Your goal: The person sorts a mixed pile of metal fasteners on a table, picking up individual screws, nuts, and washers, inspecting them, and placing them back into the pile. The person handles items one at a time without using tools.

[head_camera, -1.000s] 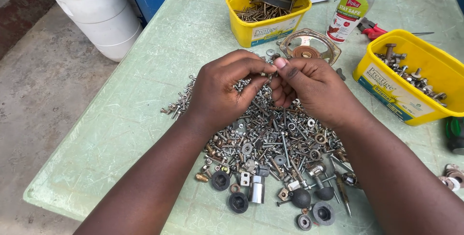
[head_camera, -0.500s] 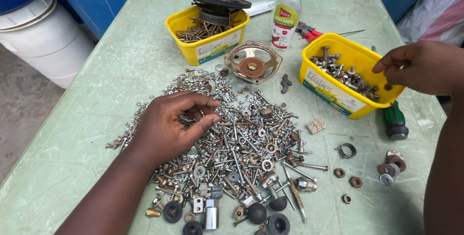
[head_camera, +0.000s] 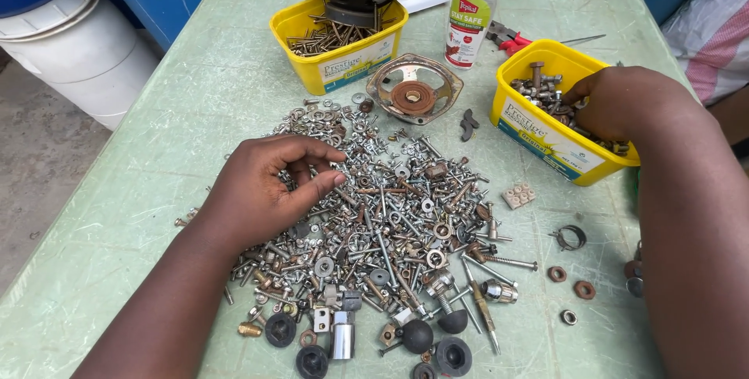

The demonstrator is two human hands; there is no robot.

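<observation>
On the green counter (head_camera: 195, 106), the left hand (head_camera: 261, 188) rests on the heap of screws and bolts (head_camera: 390, 223) — grip loosely curled; the right hand (head_camera: 624, 102) reaches into a yellow tub (head_camera: 546, 141) — grip hidden, cannot tell.

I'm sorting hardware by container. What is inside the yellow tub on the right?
The right yellow tub holds grey bolts and nuts. The right hand reaches in and covers the rest; whatever its fingers grip is hidden.

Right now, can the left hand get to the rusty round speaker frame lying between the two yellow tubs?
Probably yes. The left hand rests on the pile of screws, and the speaker frame lies just beyond the pile on the table, uncovered, with only loose washers between.
</observation>
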